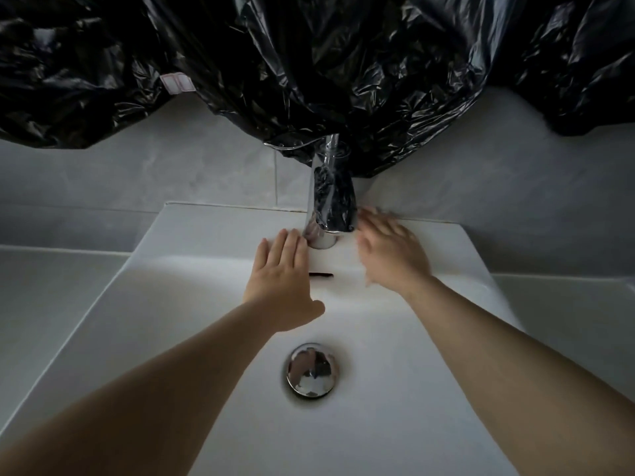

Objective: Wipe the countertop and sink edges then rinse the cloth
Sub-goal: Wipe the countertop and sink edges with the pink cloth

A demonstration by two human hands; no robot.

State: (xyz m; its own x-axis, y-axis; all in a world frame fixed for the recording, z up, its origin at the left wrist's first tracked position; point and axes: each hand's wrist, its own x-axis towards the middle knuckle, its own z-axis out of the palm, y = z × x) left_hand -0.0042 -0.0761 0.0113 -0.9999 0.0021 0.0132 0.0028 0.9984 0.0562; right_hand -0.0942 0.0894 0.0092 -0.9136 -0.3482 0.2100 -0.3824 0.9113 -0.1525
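Pressing the sink ledge (213, 228), the left hand (280, 269) lay flat and straight-fingered beside the chrome faucet (330, 207).
The right hand (391, 255) was blurred, fingers seemingly spread; no cloth was distinguishable against the white. It was probably limp, light and slippery when wet: best gathered by a bunched fold.

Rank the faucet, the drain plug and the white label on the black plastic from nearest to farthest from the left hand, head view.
1. Faucet, right beside the left hand, at the back of the sink.
2. Drain plug, nearer the camera, in the basin floor.
3. White label, high on the black plastic, upper left.
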